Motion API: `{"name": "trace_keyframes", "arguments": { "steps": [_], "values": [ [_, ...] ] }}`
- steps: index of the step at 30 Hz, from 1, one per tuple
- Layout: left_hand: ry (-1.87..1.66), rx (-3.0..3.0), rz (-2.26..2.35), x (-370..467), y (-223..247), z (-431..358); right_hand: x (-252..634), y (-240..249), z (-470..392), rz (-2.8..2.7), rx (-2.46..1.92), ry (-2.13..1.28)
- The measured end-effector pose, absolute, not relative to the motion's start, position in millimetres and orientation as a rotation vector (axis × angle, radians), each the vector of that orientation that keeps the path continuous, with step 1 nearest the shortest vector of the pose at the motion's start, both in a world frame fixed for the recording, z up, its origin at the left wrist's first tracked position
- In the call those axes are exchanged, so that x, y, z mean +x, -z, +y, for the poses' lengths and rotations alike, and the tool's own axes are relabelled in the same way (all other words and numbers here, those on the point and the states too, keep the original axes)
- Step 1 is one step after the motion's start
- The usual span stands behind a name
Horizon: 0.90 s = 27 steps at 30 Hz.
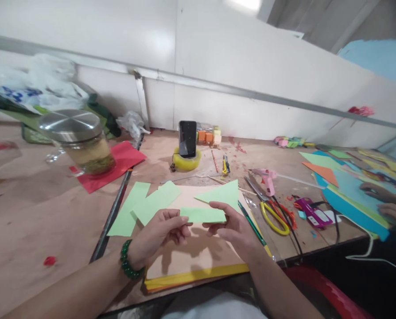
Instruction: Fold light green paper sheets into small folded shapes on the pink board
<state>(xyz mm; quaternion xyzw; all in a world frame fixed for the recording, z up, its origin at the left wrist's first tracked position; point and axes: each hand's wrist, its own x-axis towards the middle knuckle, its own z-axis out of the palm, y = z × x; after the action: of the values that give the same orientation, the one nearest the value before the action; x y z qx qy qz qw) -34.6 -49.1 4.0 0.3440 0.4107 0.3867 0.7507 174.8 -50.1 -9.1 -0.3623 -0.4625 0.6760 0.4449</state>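
One brown tabletop [28, 217] below green paper [203, 215], white wall [131, 35] behind

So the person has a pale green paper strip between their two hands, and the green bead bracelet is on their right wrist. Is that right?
Not quite: the head view shows the green bead bracelet on the wrist of the left hand, not the right hand. The pale green paper strip is indeed between the two hands.

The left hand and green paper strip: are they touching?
Touching. In the head view, the left hand pinches the green paper strip at its left end.
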Motion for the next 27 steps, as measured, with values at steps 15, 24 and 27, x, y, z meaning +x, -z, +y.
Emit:
{"name": "trace_keyframes", "arguments": {
  "steps": [15,24,27],
  "values": [
    [-0.692,1.195,1.017,-29.0,-6.5,-55.3,160.7,9.7,-56.1,-1.061,-1.011,-1.415],
    [-0.684,1.292,1.015,-25.5,-3.7,-63.8,151.6,9.2,-58.1,-0.812,-0.953,-1.355],
    [-0.664,1.284,1.032,-26.3,-3.8,-64.2,156.6,6.5,-54.9,-0.747,-0.932,-1.306]
  ]
}}
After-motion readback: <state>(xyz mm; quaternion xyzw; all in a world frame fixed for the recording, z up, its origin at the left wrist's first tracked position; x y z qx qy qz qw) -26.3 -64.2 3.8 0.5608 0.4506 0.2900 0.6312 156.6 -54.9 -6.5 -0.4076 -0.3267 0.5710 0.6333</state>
